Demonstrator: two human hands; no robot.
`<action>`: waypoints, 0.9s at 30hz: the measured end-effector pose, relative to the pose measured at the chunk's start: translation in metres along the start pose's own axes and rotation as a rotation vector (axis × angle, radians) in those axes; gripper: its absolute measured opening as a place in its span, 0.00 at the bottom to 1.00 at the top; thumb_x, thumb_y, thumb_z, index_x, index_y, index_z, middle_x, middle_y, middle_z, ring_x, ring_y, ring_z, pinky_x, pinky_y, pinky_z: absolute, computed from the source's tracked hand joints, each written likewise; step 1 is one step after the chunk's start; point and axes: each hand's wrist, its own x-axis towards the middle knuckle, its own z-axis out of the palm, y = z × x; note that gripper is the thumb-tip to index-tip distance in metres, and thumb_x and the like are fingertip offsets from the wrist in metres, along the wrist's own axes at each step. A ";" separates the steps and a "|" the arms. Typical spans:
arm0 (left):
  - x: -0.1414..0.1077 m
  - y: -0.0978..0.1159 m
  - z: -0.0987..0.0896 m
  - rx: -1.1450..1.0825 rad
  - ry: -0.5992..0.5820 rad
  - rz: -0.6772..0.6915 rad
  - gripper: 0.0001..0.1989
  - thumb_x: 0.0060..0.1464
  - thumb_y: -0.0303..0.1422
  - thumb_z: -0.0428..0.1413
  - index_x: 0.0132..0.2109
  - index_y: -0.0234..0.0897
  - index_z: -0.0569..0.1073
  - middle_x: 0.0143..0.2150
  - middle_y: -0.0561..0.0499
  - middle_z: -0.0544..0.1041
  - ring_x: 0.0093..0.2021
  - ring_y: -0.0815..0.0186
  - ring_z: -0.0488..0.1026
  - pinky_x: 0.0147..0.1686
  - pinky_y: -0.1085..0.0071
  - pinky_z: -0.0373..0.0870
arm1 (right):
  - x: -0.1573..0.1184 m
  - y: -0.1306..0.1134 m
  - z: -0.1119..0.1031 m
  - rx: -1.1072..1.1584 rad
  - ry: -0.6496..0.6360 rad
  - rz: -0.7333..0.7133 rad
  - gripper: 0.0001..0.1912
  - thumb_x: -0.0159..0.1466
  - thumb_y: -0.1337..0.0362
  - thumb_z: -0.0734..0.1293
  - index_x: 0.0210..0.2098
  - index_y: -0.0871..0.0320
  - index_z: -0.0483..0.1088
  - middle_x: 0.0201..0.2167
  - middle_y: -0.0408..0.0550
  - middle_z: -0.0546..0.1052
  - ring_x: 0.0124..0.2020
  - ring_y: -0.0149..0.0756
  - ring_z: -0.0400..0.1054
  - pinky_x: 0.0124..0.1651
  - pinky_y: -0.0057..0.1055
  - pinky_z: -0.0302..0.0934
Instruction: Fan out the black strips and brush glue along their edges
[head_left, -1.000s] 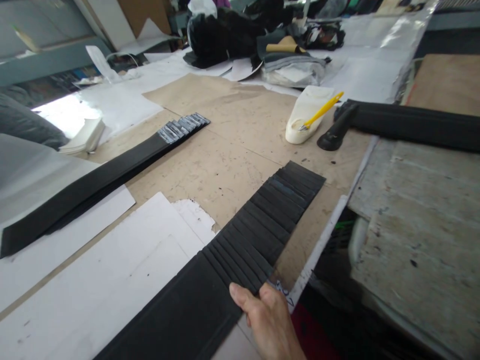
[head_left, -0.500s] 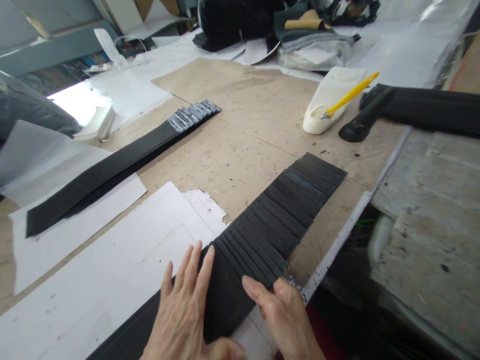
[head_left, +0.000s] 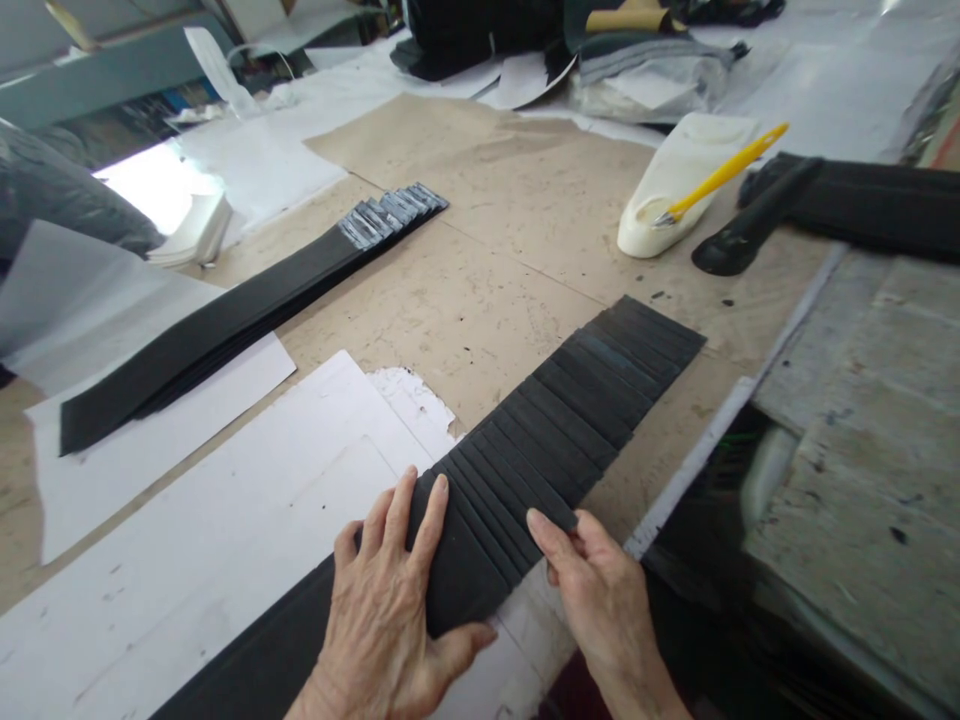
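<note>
Black leather-like strips [head_left: 592, 372] lie overlapped in a slanting row, their ends fanned out like steps. My left hand [head_left: 394, 600] rests flat on the strips at the near end of the fan, fingers spread and thumb out to the right. At the fan's near right edge, my right hand [head_left: 592, 570] pinches the end of one black strip between thumb and fingers. Under the strips and left of them is a large white sheet [head_left: 247, 500]. Farther left lies a second stack of black strips [head_left: 247, 310], its fanned far ends smeared whitish.
A yellow-handled brush [head_left: 727, 170] leans in a white container [head_left: 652, 215]. Beside it a black tool with a rounded end [head_left: 731, 245] touches a dark bundle [head_left: 885, 210]. The table edge [head_left: 697, 465] runs along the right, with a stained board [head_left: 862, 430] beyond it.
My right hand has shifted right and a little up along the strip ends, and now pinches one. My left hand stays flat on the strips, its thumb more spread. The view has shifted slightly.
</note>
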 end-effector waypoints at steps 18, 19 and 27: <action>0.014 0.003 -0.007 0.168 0.025 0.392 0.45 0.52 0.61 0.37 0.65 0.32 0.43 0.67 0.45 0.43 0.66 0.49 0.39 0.62 0.50 0.29 | 0.002 0.000 0.001 -0.003 -0.007 0.006 0.23 0.51 0.39 0.59 0.21 0.54 0.59 0.14 0.40 0.64 0.19 0.34 0.58 0.27 0.31 0.52; 0.016 0.003 -0.007 0.172 0.004 0.414 0.44 0.53 0.60 0.37 0.65 0.32 0.43 0.67 0.46 0.43 0.66 0.51 0.38 0.63 0.51 0.28 | 0.002 0.001 0.002 -0.002 -0.003 0.008 0.23 0.50 0.39 0.59 0.21 0.54 0.59 0.14 0.40 0.64 0.19 0.34 0.58 0.27 0.31 0.52; 0.015 -0.002 -0.001 0.206 0.013 0.435 0.42 0.54 0.59 0.38 0.65 0.32 0.45 0.67 0.45 0.45 0.66 0.51 0.40 0.63 0.52 0.28 | 0.003 0.004 0.003 0.014 -0.012 0.023 0.24 0.50 0.39 0.59 0.22 0.54 0.59 0.15 0.41 0.65 0.19 0.34 0.58 0.28 0.31 0.53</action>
